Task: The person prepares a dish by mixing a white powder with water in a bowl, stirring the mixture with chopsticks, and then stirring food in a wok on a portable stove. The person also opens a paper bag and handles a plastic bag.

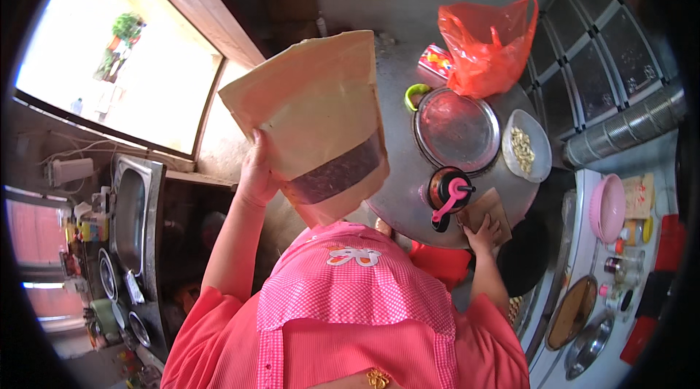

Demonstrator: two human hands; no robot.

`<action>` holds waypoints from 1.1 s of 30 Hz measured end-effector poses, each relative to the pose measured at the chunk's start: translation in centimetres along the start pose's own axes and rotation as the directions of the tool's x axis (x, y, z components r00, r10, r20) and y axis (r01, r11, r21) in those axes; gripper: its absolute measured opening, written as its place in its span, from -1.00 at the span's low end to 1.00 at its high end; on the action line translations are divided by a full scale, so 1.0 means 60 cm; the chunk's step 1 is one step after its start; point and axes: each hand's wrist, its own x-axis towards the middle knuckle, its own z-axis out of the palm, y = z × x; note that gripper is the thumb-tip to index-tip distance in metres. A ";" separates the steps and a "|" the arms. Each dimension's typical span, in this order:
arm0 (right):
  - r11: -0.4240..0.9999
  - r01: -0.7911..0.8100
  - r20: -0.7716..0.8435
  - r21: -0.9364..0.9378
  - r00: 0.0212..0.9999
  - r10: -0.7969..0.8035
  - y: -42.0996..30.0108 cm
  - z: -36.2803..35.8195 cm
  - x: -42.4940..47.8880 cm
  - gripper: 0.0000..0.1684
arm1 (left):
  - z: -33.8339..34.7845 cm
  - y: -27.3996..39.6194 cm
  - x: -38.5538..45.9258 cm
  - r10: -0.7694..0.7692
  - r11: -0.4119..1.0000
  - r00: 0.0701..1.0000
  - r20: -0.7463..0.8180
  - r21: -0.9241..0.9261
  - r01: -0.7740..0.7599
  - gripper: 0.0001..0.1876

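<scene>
My left hand (259, 174) grips the left edge of a large brown kraft paper pouch (322, 110), held up before me. A dark see-through window strip crosses the pouch's lower part. On the round metal table, my right hand (484, 233) rests on a smaller brown paper packet (495, 211), its fingers spread; whether it grips the packet is not clear. Beside that packet stands a dark-lidded container with a pink handle (454, 195). A round metal pan or lid (458, 129) lies beyond it, and a white bowl (538, 145) holds pale chopped pieces.
A red plastic bag (486, 50), a red packet (436, 61) and a green curved handle (416, 95) are at the table's far side. A metal sink (131, 214) is at left. On the right, a white counter holds a pink basket (607, 208), jars and a metal bowl (589, 345).
</scene>
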 end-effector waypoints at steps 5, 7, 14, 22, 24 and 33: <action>0.993 0.116 -0.300 -0.011 0.947 -0.114 0.027 0.026 0.012 -0.33 | -0.001 -0.035 -0.020 -0.041 0.986 0.999 0.030 -0.159 0.045 -0.28; 0.967 0.249 -0.351 0.046 0.911 -0.218 0.055 0.007 0.017 -0.44 | -0.004 -0.048 -0.033 -0.060 0.977 0.998 0.000 -0.207 0.058 -0.29; 0.806 0.209 0.009 0.554 0.966 -0.257 0.066 -0.007 -0.118 -0.50 | -0.019 -0.068 -0.107 0.048 0.982 0.977 -0.208 -0.168 -0.084 -0.30; -0.017 0.655 -0.437 0.755 0.484 -0.758 -0.249 -0.088 -0.406 -0.13 | -0.064 -0.050 -0.232 0.200 0.980 0.942 -0.269 0.062 -0.190 -0.31; -0.267 0.711 -0.536 0.651 0.181 -0.825 -0.382 -0.161 -0.499 -0.18 | -0.055 -0.046 -0.283 0.204 0.975 0.954 -0.221 0.129 -0.179 -0.37; -0.108 0.978 -0.627 0.178 0.028 -0.779 -0.578 -0.124 -0.586 -0.45 | -0.182 -0.018 -0.510 0.335 0.874 0.942 -0.018 0.379 -0.304 -0.56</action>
